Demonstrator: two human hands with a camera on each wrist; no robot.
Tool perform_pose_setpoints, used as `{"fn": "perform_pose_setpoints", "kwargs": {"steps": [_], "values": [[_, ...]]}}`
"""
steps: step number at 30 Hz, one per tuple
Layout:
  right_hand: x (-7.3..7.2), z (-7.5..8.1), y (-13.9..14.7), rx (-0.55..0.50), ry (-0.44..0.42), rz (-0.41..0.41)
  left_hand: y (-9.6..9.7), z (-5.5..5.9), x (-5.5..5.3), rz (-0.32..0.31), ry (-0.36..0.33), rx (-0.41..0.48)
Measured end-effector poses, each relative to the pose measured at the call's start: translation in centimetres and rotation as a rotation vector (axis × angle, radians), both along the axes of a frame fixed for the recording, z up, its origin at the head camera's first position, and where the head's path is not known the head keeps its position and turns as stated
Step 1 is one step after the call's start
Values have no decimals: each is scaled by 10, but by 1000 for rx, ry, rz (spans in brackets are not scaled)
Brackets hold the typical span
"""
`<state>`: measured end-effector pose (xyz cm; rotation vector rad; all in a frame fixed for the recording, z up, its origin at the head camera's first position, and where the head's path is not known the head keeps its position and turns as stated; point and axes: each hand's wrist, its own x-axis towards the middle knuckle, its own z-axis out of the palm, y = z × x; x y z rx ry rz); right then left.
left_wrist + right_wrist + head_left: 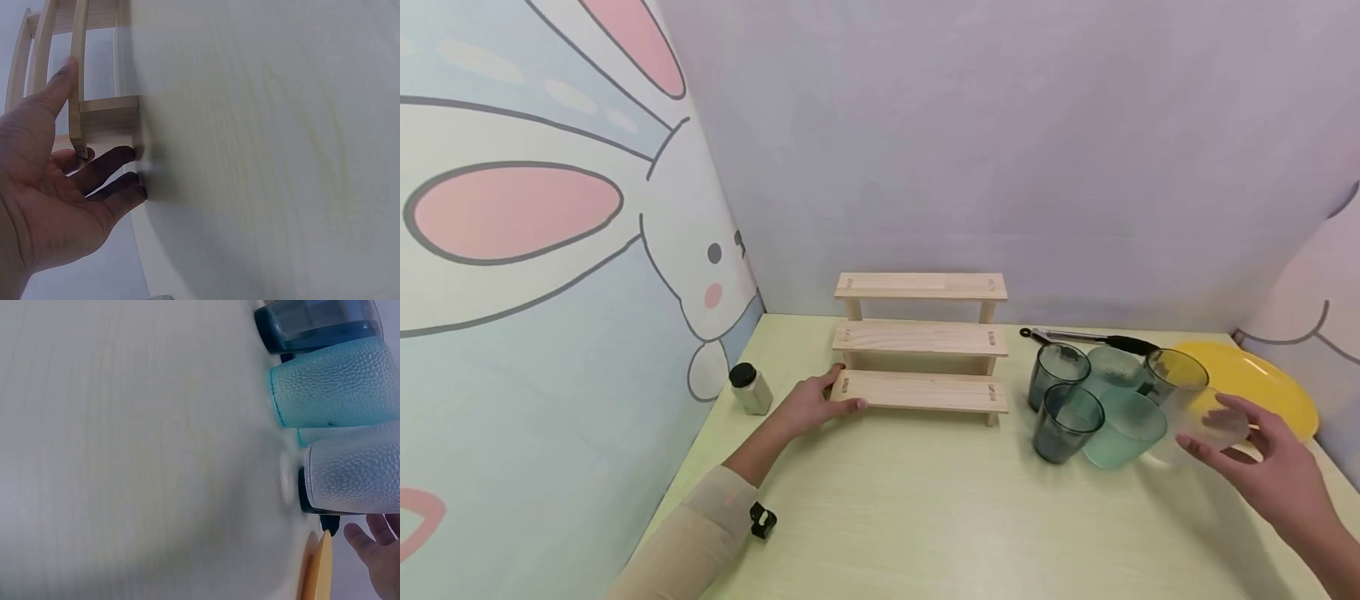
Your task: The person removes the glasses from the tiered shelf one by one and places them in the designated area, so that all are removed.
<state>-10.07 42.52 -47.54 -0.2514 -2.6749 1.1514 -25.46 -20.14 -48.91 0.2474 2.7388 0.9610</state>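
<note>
My left hand (805, 406) grips the left end of the lowest shelf of a three-step wooden stand (919, 337). In the left wrist view the thumb lies on the shelf's front edge (76, 106), and the other fingers curl beneath its end. At the right, my right hand (1273, 462) holds a clear textured cup (359, 475), with the thumb on the near side and fingers seen through it. The cup stands beside a teal cup (1123, 429). In the right wrist view only part of this hand shows.
Two dark glasses (1067, 425) and another teal cup (1112, 367) cluster there, with a further dark glass (1176, 371). Behind lie black-handled tongs (1097, 337) and a yellow plate (1285, 387). A black-capped jar (751, 390) and a small black clip (763, 521) are on the left.
</note>
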Motion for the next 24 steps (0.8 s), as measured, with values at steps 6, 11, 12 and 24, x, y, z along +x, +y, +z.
{"fn": "perform_pose_setpoints", "kwargs": {"steps": [6,11,12,24], "values": [[2,-12,1,37,8,41,0,-2,1,-4,-8,2],[2,-17,0,47,16,61,1,-2,2,-2,-11,7],[2,-18,0,48,19,64,1,-2,2,-2,-11,9],[-1,-15,4,140,-4,111,1,0,2,-24,-12,-6]]}}
